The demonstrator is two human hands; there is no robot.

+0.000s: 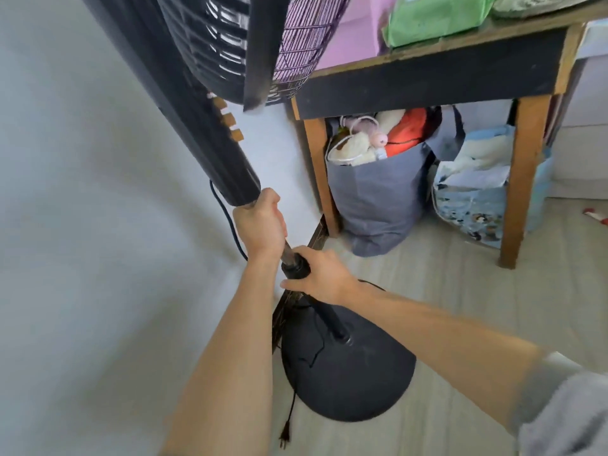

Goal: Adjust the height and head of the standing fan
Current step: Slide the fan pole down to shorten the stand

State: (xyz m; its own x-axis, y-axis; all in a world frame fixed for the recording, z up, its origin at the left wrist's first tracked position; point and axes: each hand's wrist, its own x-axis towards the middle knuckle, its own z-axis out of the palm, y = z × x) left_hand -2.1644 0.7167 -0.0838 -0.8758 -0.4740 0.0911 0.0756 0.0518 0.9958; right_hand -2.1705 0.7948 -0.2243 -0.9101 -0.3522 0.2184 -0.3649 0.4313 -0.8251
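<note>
Standing fan: A black standing fan (pixel 204 133) is pictured on the pale floor (pixel 460 324), its round base (pixel 348 373) set close to the white wall (pixel 82 192) and near the left legs of a wooden table (pixel 427 77).
Fan head: The caged head (pixel 210 44) is seen blurred at the top of the view, level with the table's left corner.
Left hand: The left hand (pixel 261 225) is closed around the thin inner pole (pixel 288 248), directly beneath the control column with its orange buttons (pixel 230 121).
Right hand: The right hand (pixel 320 274) is wrapped around the locking collar (pixel 294 268) at the top of the lower tube (pixel 330 317), just below the left hand.
Cord: A dark cord is trailed over the base, and its plug (pixel 285 434) is laid on the floor by the base's near edge.
Under the table: A grey bag (pixel 378 199) stuffed with soft toys is stood beside a blue patterned bag (pixel 477 205).
On the table: A green pack (pixel 434 18) is laid near the front edge.
</note>
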